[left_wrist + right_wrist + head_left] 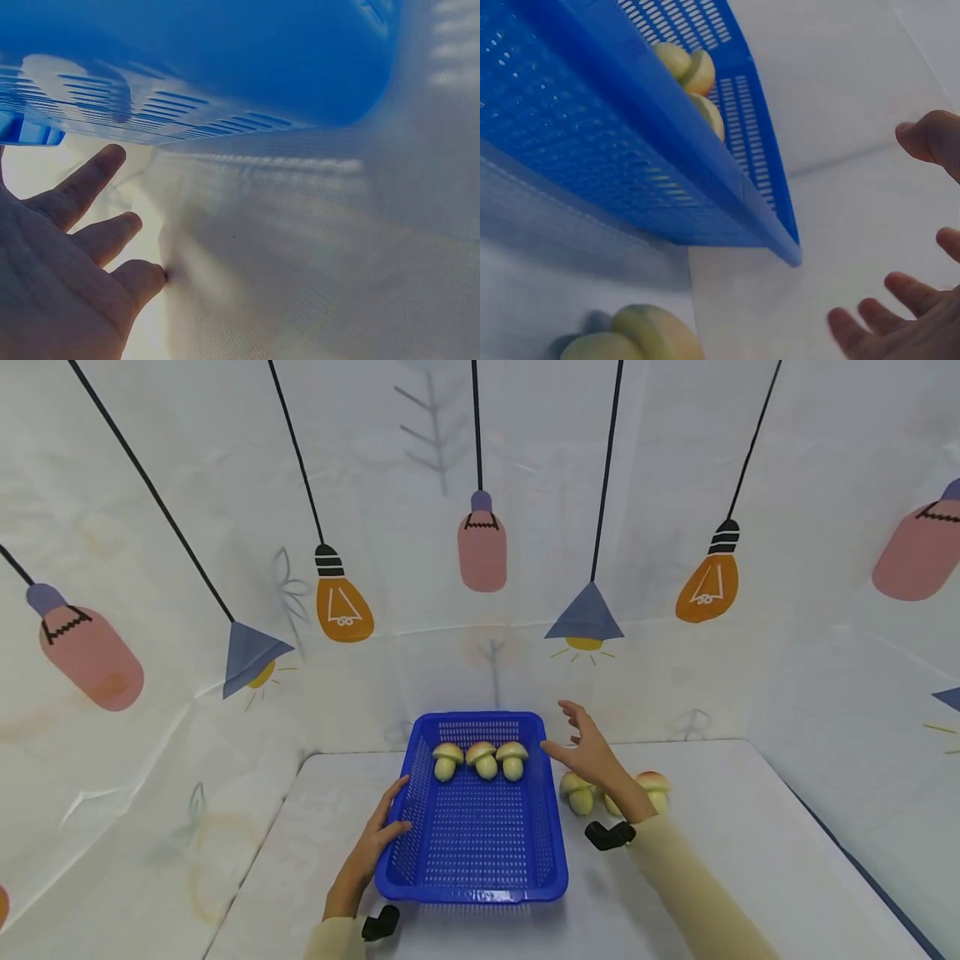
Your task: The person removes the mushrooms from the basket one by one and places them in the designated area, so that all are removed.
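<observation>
A blue plastic basket (487, 852) stands on the white table, with three toy mushrooms (482, 760) in a row along its far end. My left hand (371, 843) rests at the basket's left rim, thumb over the edge. In the left wrist view its other fingers (101, 244) are spread beside the basket. My right hand (588, 753) is raised just right of the basket's far right corner, fingers spread and holding nothing. Below it, more toy mushrooms (577, 795) lie on the table, partly covered by the right wrist. One mushroom pair of shapes (656, 334) shows low in the right wrist view.
The white table (750, 860) runs back to a white sheet wall (420, 668) printed with hanging lamps and bulbs. The basket's far end is near that wall. Dark wrist straps (610, 836) sit on both wrists.
</observation>
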Motion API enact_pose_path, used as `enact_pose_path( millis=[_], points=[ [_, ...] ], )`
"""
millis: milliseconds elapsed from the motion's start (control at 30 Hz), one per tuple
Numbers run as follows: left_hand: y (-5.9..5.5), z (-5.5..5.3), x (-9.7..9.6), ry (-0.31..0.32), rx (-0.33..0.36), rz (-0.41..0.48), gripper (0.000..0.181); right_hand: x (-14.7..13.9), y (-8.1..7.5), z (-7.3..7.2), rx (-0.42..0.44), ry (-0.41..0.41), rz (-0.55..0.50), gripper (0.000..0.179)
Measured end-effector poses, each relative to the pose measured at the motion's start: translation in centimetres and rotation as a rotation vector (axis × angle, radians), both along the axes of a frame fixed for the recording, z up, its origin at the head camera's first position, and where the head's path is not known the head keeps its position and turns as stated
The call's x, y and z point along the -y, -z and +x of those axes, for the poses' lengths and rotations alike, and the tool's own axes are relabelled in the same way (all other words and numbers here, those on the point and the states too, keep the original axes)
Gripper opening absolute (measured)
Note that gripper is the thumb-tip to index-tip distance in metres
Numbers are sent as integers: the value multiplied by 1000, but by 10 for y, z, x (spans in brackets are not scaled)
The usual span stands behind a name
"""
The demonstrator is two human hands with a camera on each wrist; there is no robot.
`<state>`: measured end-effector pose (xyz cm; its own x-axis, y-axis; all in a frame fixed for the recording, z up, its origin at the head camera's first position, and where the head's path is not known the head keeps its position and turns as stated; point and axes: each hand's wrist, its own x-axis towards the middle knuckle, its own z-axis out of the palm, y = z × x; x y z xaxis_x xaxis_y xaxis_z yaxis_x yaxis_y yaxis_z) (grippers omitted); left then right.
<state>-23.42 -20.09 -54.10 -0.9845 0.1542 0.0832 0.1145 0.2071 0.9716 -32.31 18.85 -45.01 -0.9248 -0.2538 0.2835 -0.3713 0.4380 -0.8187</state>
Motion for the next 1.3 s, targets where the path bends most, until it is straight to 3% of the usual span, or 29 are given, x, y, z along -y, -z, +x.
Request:
enact_pose_path(
  millis=[200,567,967,1167,1300],
  points=[
    [-1,1,0,3,-3,-11,78,22,-3,-4,58,-79,48,91],
    [-1,1,3,-5,-91,-61,68,49,-6,-13,87,-120,144,94],
    [-3,-1,7,-80,-238,-157,56,75,6,-19,93,-103,162,92],
    [0,-2,8,-41,-243,-129,57,89,13,-20,122,-79,185,87],
    [1,-3,8,-26,-228,-96,58,98,19,-23,90,-56,209,88]
  ],
)
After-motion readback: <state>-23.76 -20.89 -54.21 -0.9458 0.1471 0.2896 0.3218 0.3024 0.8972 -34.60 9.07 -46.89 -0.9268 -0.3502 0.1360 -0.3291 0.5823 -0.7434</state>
